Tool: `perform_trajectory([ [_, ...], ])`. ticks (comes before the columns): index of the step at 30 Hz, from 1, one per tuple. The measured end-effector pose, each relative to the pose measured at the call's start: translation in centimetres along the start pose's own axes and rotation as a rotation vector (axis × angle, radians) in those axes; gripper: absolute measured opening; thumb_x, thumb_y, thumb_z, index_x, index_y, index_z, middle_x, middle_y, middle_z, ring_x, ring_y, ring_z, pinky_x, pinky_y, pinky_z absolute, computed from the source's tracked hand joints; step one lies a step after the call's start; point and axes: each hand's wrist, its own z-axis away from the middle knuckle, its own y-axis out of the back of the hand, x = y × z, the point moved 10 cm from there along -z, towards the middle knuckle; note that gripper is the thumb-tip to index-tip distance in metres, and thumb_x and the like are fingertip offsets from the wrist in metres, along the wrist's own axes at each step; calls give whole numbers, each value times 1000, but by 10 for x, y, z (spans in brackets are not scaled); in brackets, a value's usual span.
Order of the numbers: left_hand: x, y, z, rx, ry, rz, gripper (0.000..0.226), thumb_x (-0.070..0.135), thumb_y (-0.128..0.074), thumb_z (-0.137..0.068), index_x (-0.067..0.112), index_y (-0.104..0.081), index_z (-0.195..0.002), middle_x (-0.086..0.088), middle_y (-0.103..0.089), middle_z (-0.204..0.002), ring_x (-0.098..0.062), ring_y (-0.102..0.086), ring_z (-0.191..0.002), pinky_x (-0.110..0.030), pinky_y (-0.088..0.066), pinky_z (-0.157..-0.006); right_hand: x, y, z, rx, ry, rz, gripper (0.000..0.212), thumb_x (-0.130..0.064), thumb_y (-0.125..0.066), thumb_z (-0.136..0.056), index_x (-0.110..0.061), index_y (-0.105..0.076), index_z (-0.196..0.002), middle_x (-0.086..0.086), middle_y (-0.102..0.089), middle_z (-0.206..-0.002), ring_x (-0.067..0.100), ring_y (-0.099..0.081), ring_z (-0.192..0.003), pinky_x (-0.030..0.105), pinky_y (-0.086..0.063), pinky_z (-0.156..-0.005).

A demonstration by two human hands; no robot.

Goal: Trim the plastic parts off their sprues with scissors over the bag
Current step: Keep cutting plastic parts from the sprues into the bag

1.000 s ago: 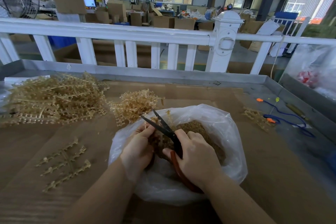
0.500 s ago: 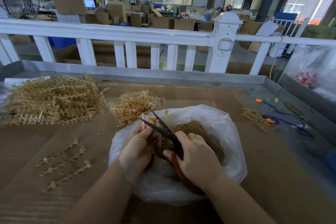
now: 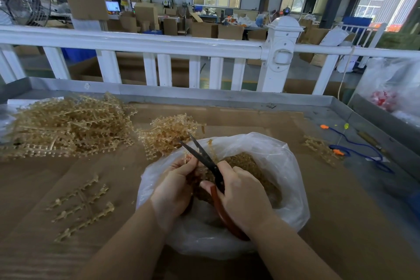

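Two hands work over the clear plastic bag (image 3: 284, 166): left hand (image 3: 175, 186) pinches a tan plastic sprue (image 3: 210, 150), right hand (image 3: 241, 198) grips open black-bladed, red-handled scissors (image 3: 204, 157). Best to cut flush at each part so pieces drop into the bag.

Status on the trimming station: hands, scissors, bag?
Left hand pinches a sprue. Right hand grips scissors, blades open. Both over bag. Nothing in the way.

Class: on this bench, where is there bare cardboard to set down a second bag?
Bare cardboard lies right of the bag, short of the blue cord. The left is crowded: big sprue pile, small pile, loose sprues.
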Motion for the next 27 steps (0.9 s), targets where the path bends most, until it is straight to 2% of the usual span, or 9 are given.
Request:
perform_trajectory([
  [4, 1, -2, 0, -22, -11, 2, 9, 13, -57, -76, 6, -60, -81, -7, -65, -61, -15, -64, -51, -25, -51, -47, 3, 0, 1, 13, 2, 16, 42, -61, -39, -90, -25, -50, -109, -4, -60, -86, 13, -57, -80, 24, -50, -74],
  [7, 3, 0, 0, -8, -66, 42, 4, 7, -53, -86, 7, -57, -85, -5, -65, -60, -12, -63, -50, -22, -52, -48, 5, 2, 2, 32, 4, 23, 43, -62, -39, -89, -25, -52, -107, -6, -58, -83, 11, -55, -76, 19, -45, -69],
  [10, 5, -2, 1, -17, -108, 36, 9, 10, -57, -78, 5, -58, -85, -6, -66, -61, -13, -64, -52, -23, -53, -50, 5, 3, 3, 45, 12, 17, 42, -62, -41, -88, -25, -53, -105, -8, -56, -81, 8, -52, -73, 15, -40, -66],
  [12, 6, -3, 2, -29, -111, 37, 24, 13, -60, -72, 1, -60, -93, -14, -69, -79, -20, -68, -68, -31, -59, -63, 4, 4, 3, 48, 19, 16, 42, -62, -40, -89, -26, -53, -105, -9, -55, -80, 5, -48, -72, 14, -38, -66],
  [14, 7, -3, 3, -17, -109, 39, 36, 14, -60, -72, -3, -60, -104, -19, -67, -96, -26, -66, -84, -38, -56, -80, 4, 4, 3, 43, 23, 18, 43, -64, -37, -88, -27, -52, -104, -11, -53, -80, 4, -45, -72, 13, -36, -66],
  [16, 6, 0, 3, 14, -100, 53, 36, 14, -60, -75, -3, -59, -106, -21, -65, -100, -29, -64, -89, -40, -53, -85, 5, 4, 4, 45, 23, 22, 44, -64, -35, -88, -27, -52, -104, -12, -51, -79, 4, -46, -71, 12, -36, -65],
  [19, 3, 6, 1, 74, -67, 54, 15, 9, -53, -90, 0, -61, -98, -19, -65, -95, -28, -64, -86, -39, -52, -80, 5, 3, 7, 37, 27, 52, 42, -63, -37, -88, -28, -52, -106, -9, -57, -82, 9, -54, -76, 17, -45, -67],
  [23, -1, 12, -5, 146, -21, 31, 21, 10, -42, -98, 5, -61, -92, -13, -62, -86, -24, -60, -79, -37, -48, -80, 7, 1, 9, 39, 24, 75, 42, -62, -39, -88, -28, -51, -110, -6, -58, -86, 12, -55, -81, 22, -44, -69],
  [27, -4, 13, -7, 129, 30, 51, 23, 16, -43, -98, 9, -61, -87, -5, -64, -65, -18, -63, -60, -35, -47, -71, 9, -2, 9, 17, 13, 86, 43, -62, -40, -89, -29, -50, -115, -7, -58, -91, 12, -55, -85, 19, -38, -69],
])
